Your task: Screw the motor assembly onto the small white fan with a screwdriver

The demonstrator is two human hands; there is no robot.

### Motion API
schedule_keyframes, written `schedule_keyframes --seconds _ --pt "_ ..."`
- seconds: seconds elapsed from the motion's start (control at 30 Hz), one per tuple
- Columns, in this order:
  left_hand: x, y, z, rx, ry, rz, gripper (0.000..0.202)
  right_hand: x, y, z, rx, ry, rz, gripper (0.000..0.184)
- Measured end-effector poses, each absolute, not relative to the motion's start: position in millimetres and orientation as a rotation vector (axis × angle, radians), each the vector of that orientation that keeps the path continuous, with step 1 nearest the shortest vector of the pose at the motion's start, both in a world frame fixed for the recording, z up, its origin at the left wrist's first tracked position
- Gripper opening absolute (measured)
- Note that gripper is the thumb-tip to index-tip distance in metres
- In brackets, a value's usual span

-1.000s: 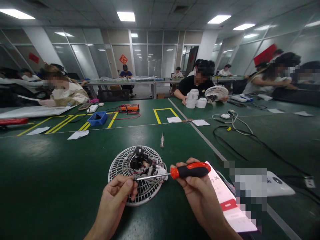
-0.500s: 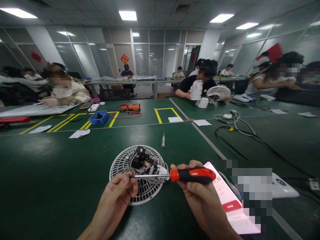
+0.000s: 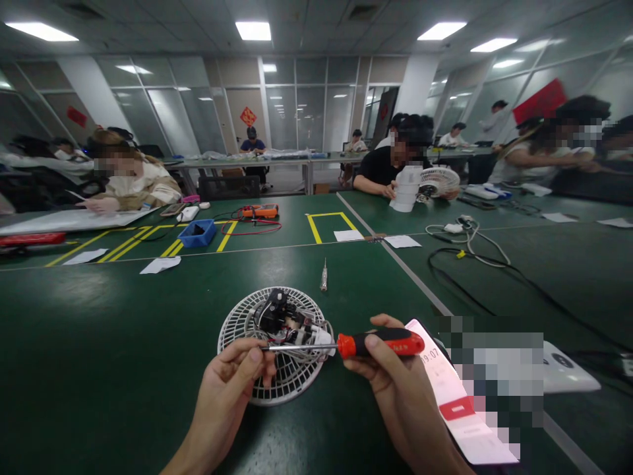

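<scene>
My right hand is closed around the red and black handle of a screwdriver, with the thumb lying along its near side. The metal shaft points left and is roughly level. At its dark tip, my left hand pinches with thumb and forefinger; anything small between those fingertips is hidden. Below and behind the shaft, a white round fan grille lies on the green table. A black fan motor with wires and white parts rests on it. Beyond the grille lies a small clear-handled screwdriver.
A lit phone lies beside my right forearm. Farther off are a blue bin, an orange multimeter with leads, paper slips and coiled cables. Across the table a co-worker handles white fan parts.
The screwdriver handle has turned in my right hand, and my thumb has come up over it. My left fingers stay at the tip. The co-worker's white parts have come together.
</scene>
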State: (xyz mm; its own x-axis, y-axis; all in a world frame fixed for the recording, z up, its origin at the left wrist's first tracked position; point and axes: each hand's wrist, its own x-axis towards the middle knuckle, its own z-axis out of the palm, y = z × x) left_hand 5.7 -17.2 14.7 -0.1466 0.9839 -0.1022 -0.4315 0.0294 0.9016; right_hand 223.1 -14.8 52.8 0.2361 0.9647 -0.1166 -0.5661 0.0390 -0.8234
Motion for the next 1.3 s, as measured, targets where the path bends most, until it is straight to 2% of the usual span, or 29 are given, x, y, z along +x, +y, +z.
schedule_keyframes --seconds 0.17,0.27,0.43,0.53,0.67,0.9,1.3 --pt "6 -19 14 1.152 1.045 1.545 0.050 223 -10 56 -0.891 -0.408 1.290 0.046" --pt "7 -20 6 1.473 1.177 1.619 0.043 227 -6 55 -0.915 -0.297 1.245 0.048" --pt "13 -11 -8 1.843 1.485 1.787 0.037 235 0 52 -0.938 -0.203 1.218 0.040" --pt "16 -1 -6 1.839 1.588 1.813 0.046 235 2 50 -0.954 -0.178 1.215 0.037" --pt "17 13 2 1.710 1.640 1.587 0.065 234 2 48 -0.966 -0.164 1.218 0.037" --pt "8 14 3 1.817 1.735 1.552 0.045 234 1 47 -0.966 -0.161 1.223 0.040" --pt "-5 -6 1 1.710 1.834 1.550 0.055 229 1 42 -0.997 -0.216 1.226 0.040"
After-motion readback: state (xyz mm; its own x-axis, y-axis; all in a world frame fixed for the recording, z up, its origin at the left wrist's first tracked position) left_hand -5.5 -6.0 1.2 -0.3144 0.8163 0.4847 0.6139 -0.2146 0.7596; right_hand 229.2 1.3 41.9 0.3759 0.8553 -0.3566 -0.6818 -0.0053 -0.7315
